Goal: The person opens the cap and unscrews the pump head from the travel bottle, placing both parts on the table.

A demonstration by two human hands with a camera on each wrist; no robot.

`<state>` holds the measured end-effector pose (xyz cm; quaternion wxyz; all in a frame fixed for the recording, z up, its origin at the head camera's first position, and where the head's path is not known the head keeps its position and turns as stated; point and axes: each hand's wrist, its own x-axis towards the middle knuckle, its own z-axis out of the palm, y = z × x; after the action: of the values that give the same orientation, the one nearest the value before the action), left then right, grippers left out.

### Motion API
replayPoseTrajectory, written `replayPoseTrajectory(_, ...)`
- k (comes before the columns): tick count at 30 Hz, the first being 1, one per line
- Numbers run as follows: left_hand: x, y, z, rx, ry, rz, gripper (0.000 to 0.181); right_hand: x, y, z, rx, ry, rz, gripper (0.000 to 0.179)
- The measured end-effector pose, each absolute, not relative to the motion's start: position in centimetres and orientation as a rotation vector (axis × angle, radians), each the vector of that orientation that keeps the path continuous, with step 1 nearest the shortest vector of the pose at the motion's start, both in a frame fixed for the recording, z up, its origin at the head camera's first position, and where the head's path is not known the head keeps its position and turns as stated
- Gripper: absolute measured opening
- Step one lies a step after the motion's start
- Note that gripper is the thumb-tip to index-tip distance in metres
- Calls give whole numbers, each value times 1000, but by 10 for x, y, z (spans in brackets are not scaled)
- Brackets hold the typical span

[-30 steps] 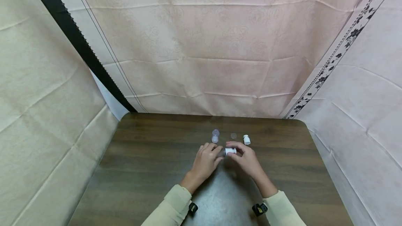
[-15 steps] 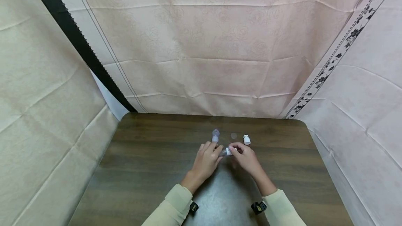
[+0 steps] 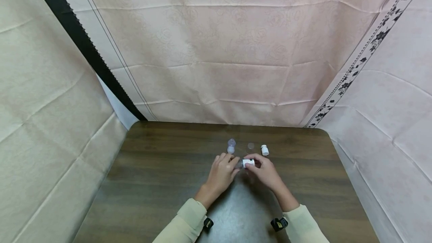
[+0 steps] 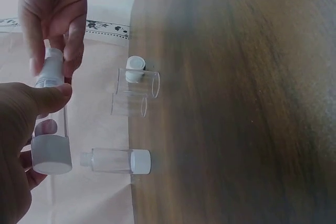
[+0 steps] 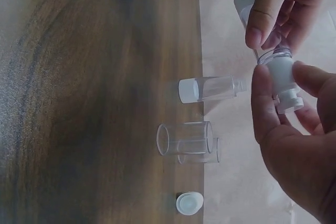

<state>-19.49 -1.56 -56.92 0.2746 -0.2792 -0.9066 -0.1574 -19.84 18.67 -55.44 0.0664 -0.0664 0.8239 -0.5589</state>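
Note:
My left hand [image 3: 221, 173] grips a small transparent bottle [image 4: 51, 155] with a white base, thumb along its side in the left wrist view. At the bottle's other end, my right hand [image 3: 264, 170] pinches a white pump head [image 5: 282, 73] between thumb and fingers. Pump head and bottle are in line, meeting at the neck, with both held above the table. Beyond the hands stands a second transparent bottle [image 5: 215, 87] with a white base [image 4: 140, 161]. A second white pump head [image 3: 264, 150] stands to its right.
Between the second bottle and the second pump head stand two transparent cylindrical covers, a larger one [image 5: 184, 139] and a smaller one [image 5: 214, 151]. The wooden table [image 3: 162, 168] ends at a hanging pale cloth [image 3: 216, 85] behind, with cloth at both sides too.
My right thumb and fingers have rolled over the pump head and back, so more of its white side shows again than half a second ago. The left hand has stayed almost still.

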Motion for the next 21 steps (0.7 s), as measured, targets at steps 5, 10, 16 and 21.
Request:
replayPoseTrajectory(5,-194,-16,-570,-746,-2452,-474,38,-197,189,-557,-290,2538,-1701,23)
replayPoseTrajectory(10,-194,-16,-570,-740,-2457,-485,39,-195,190,-558,-360,2482,-1822,22)
replayPoseTrajectory(16,-195,-16,-569,-745,-2451,-441,38,-194,188,-554,-283,2520,-1835,31)
replayPoseTrajectory(21,-195,-16,-571,-767,-2441,-336,37,-195,185,-553,-49,2542,-1718,36)
